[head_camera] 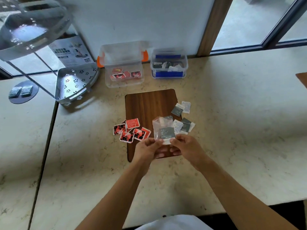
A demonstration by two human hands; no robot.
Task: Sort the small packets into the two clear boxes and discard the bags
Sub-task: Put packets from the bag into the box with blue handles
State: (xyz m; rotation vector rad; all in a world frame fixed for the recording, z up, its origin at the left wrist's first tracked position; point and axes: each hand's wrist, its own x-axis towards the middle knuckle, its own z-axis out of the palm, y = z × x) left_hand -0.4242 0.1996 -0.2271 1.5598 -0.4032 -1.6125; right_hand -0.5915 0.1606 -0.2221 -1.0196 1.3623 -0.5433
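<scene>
My left hand [148, 147] and my right hand [186, 147] both pinch the lower edge of a small clear bag [162, 128] held above a wooden board [149, 103]; a grey packet shows inside it. Several red packets [132, 130] lie at the board's left edge. Grey and white packets [181, 117] lie at its right edge. At the back, a clear box with orange clips [123, 63] holds red packets, and beside it a clear box with blue clips [168, 63] holds dark and white packets.
A grey perforated corner shelf rack [74, 82] stands at the left, its upper tier [31, 25] looming close to the camera. A printed carton [73, 50] leans behind it. Two dark packets [20, 92] rest on a round disc at far left. A window frame runs along the back right.
</scene>
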